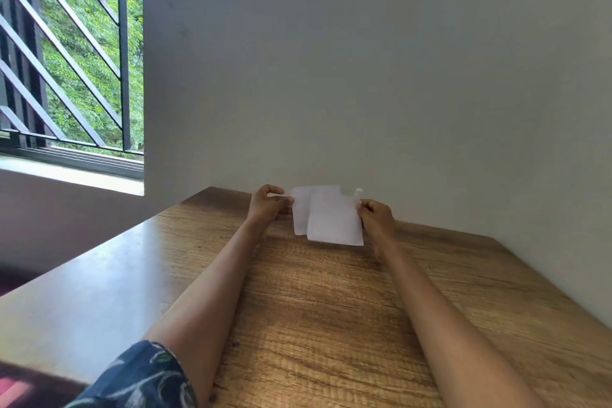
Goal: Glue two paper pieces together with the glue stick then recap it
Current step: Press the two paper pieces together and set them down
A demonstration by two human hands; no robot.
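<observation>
Above the far end of the tabletop (331, 308), the left hand (268, 205) pinches the rear paper (303, 209) and the right hand (376, 214) pinches the front paper (334, 222). They overlap, probably being lined up for joining. A whitish object (358, 191) behind may be the glue stick.

No text, label, brand, number or sign can be read anywhere in the view; the two paper pieces (326, 215) show only blank white.
</observation>
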